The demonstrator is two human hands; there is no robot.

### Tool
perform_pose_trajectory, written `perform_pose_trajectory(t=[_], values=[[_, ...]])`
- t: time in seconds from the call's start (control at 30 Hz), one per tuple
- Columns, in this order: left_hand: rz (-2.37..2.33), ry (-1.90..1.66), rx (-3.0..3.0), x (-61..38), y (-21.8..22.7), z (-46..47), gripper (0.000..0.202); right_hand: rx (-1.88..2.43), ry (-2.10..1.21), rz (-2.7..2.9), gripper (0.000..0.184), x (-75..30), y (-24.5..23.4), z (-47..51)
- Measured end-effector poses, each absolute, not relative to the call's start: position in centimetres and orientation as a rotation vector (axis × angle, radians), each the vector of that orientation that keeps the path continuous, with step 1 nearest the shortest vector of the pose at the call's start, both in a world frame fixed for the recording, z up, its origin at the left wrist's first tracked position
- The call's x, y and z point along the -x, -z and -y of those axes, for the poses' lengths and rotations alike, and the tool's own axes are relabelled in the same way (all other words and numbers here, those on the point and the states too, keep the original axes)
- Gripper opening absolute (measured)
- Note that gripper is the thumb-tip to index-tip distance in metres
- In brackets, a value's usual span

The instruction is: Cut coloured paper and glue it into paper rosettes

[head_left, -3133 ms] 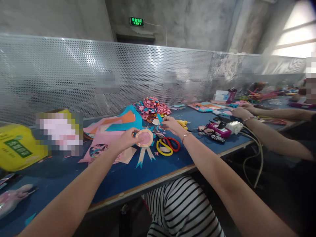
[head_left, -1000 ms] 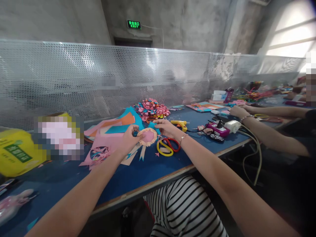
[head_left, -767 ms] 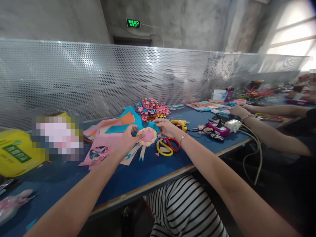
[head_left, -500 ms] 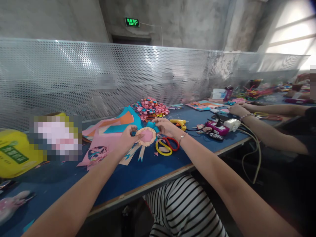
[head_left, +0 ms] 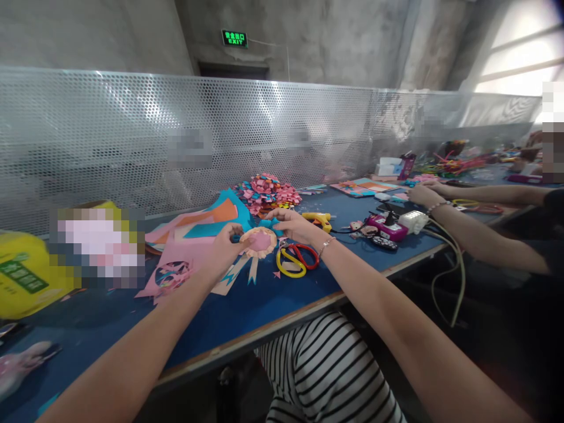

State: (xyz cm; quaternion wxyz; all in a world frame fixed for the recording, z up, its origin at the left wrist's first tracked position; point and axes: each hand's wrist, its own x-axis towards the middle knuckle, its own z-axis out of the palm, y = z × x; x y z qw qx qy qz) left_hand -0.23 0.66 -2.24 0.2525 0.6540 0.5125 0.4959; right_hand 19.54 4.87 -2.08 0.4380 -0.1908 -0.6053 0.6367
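Observation:
A round paper rosette badge [head_left: 259, 242] has a pink centre, a pleated cream rim and cream tails tipped with blue. My left hand [head_left: 229, 242] grips it at the left edge, thumb over its face. At the upper right edge my right hand [head_left: 291, 225] pinches a blue felt-like piece [head_left: 266, 224] that shows behind the rim; fingertips are partly hidden. Scissors [head_left: 289, 273] with one yellow and one red handle lie just below my right wrist. A yellow glue gun [head_left: 324, 220] rests beyond that wrist.
Coloured sheets [head_left: 215, 226] and pink scraps [head_left: 174, 273] lie left, with a heap of paper bits [head_left: 264, 191] behind. A power strip [head_left: 388, 228] sits right, near another person's hand [head_left: 423, 197]. A yellow bag [head_left: 30, 273] stands far left; a mesh divider [head_left: 141, 141] runs behind.
The rosette has tipped slightly flatter in my hands. My right fingers have shifted a little at the blue piece. The view has moved very slightly.

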Motion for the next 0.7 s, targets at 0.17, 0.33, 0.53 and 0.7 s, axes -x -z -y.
perform_pose_trajectory(t=[0.17,0.33,0.53,0.7], values=[[-1.397,-1.368,-1.782,0.3,2.3,-0.7,0.042,0.502,-1.582,1.529,0.03,-19.6,2.0,-4.9],[-1.447,-1.336,-1.838,0.2,1.8,-0.3,0.031,0.518,-1.375,1.688,0.032,-19.4,1.7,-4.4],[-1.45,-1.51,-2.18,0.6,1.4,-0.1,0.01,0.503,-1.12,1.823,0.029,-18.9,1.5,-3.7],[-1.368,-1.704,-2.494,1.0,1.3,0.1,0.009,0.378,-0.777,1.941,0.014,-18.8,1.6,-3.2]])
